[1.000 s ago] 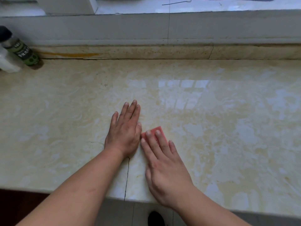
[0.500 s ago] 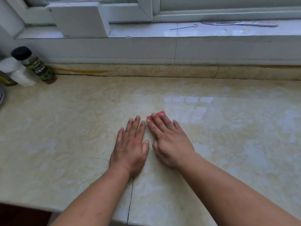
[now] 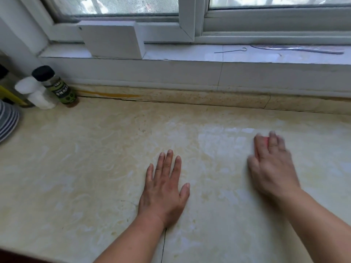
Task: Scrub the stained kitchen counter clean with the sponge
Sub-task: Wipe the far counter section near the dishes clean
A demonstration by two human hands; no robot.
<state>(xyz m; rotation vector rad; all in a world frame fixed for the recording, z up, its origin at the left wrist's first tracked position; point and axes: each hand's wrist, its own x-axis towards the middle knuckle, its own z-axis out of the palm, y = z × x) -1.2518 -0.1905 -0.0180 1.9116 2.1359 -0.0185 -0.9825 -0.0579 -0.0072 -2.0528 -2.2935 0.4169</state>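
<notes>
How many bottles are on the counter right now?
2. A black-capped bottle with a green label stands at the far left of the counter against the back ledge; a white bottle stands just left of it. More may be hidden beyond the left edge.

Both forearms are bare, with no sleeves, above the left hand (image 3: pixel 163 188) and right hand (image 3: pixel 273 168).

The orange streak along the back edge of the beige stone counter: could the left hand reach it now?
Probably yes. The left hand lies flat and holds nothing, and bare counter lies between it and the orange streak. The bottles stand further left.
</notes>
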